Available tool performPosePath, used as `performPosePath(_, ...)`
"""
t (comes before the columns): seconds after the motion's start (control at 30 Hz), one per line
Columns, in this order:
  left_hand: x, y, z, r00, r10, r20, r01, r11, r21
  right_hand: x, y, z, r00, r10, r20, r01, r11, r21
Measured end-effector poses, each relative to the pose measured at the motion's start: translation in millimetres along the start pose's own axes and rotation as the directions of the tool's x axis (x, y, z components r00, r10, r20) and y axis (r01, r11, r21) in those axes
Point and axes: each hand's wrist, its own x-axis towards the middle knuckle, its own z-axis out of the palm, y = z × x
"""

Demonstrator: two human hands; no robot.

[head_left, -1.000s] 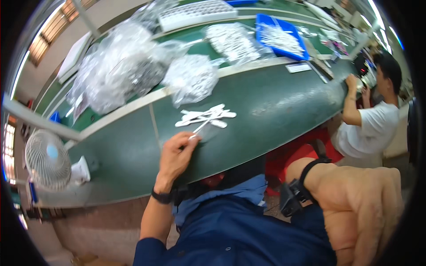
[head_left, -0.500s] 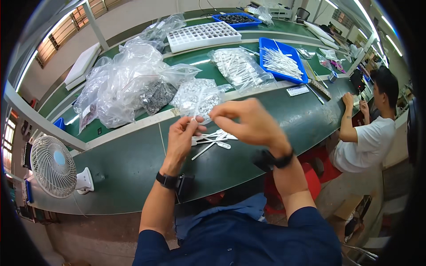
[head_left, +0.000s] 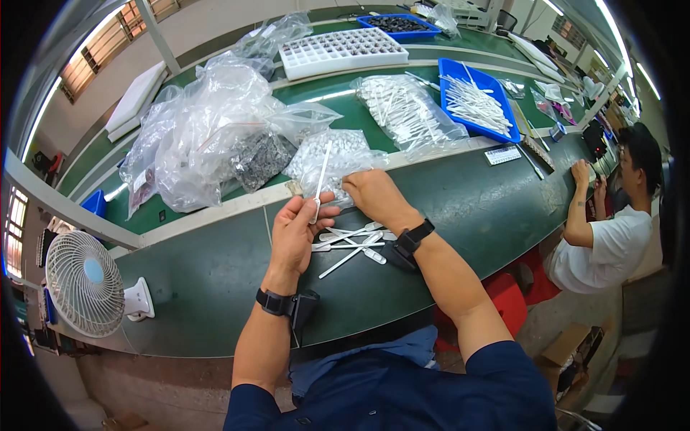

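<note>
Sticks are what you are handling: your left hand [head_left: 296,231] pinches one thin white plastic stick [head_left: 320,174] upright by its lower end, while your right hand [head_left: 375,195] curls its fingers into the small clear bag of parts [head_left: 332,156] just beyond it. Held so low, the stick could tip or slip from your fingertips if the right hand tugs the bag against it. Just below both hands, the loose white sticks [head_left: 352,244] could scatter across the green bench [head_left: 215,273] if a wrist drags over them.
</note>
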Motion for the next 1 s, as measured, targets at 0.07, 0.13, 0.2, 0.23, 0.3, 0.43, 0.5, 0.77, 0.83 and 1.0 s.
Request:
performPosePath(0.07, -0.3, 1.4, 1.1, 1.000, -0.007, -0.028, 0.007, 1.000, -0.016, -1.2, 3.0, -2.5, 1.000, -0.015, -0.007, 0.015, 1.000, 0.000)
performPosePath(0.13, 1.1, 3.3, -0.7, 0.998, -0.007, -0.058, 0.005, 1.000, -0.030, -0.8, 3.0, -6.7, 0.997, -0.051, -0.054, 0.051, 0.999, -0.006)
performPosePath(0.2, 4.9, 3.7, -4.5, 0.997, -0.005, -0.073, 0.003, 1.000, -0.024, 0.1, -0.7, -13.4, 0.998, -0.031, -0.048, 0.033, 0.999, 0.036)
performPosePath(0.23, 6.1, 3.7, -6.1, 0.998, 0.000, -0.064, -0.001, 1.000, -0.014, -0.2, -4.4, -18.6, 0.998, -0.007, -0.060, 0.010, 0.998, 0.062)
performPosePath(0.3, 2.5, 5.2, -10.0, 0.998, 0.005, -0.062, -0.006, 1.000, -0.006, 0.8, -17.4, -30.7, 0.998, 0.016, -0.066, -0.010, 0.996, 0.091)
performPosePath(0.43, -1.9, 12.6, -5.8, 0.999, 0.032, -0.025, -0.033, 0.997, -0.068, 0.2, -42.4, -59.1, 0.946, 0.284, 0.159, -0.321, 0.895, 0.309)
performPosePath(0.5, -8.3, 15.6, 0.8, 0.995, 0.012, -0.096, -0.017, 0.999, -0.048, -2.6, -49.0, -63.0, 0.923, 0.285, 0.259, -0.383, 0.751, 0.538)
performPosePath(0.77, -8.8, 7.0, 3.5, 0.978, 0.177, -0.110, -0.144, 0.955, 0.261, -19.7, -51.5, -33.1, 0.886, 0.187, 0.425, -0.461, 0.250, 0.851)
performPosePath(0.83, -9.1, 6.8, 3.8, 0.976, 0.197, -0.091, -0.157, 0.930, 0.333, -22.3, -50.8, -26.2, 0.887, 0.196, 0.417, -0.449, 0.164, 0.878)
performPosePath(1.0, -9.8, 9.2, 10.3, 0.984, 0.153, -0.087, -0.127, 0.959, 0.255, -19.6, -45.4, -25.0, 0.893, 0.182, 0.412, -0.441, 0.162, 0.883)
